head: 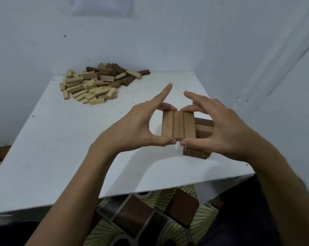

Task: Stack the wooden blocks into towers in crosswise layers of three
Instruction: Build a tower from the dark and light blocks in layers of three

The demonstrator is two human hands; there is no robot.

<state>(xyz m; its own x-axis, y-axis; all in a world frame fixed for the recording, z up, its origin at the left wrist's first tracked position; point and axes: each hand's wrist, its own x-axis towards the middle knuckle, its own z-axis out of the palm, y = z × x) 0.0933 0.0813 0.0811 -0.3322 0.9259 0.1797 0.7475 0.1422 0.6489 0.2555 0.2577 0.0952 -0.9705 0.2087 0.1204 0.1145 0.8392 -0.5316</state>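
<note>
The left hand (132, 129) and right hand (221, 129) pinch the three-block row (178, 126), which should be squared crosswise over the tower (204, 128) before letting go.

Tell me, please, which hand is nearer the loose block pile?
Left. The left hand pinches the three-block layer on the side toward the pile; the right hand pinches its other side.

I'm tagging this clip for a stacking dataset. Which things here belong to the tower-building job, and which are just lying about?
Job: row of three blocks pinched between left hand and right hand; partly built tower partly hidden behind it; pile of loose blocks at the far left of the table.
Not the job: patterned floor mat; wall.
</note>
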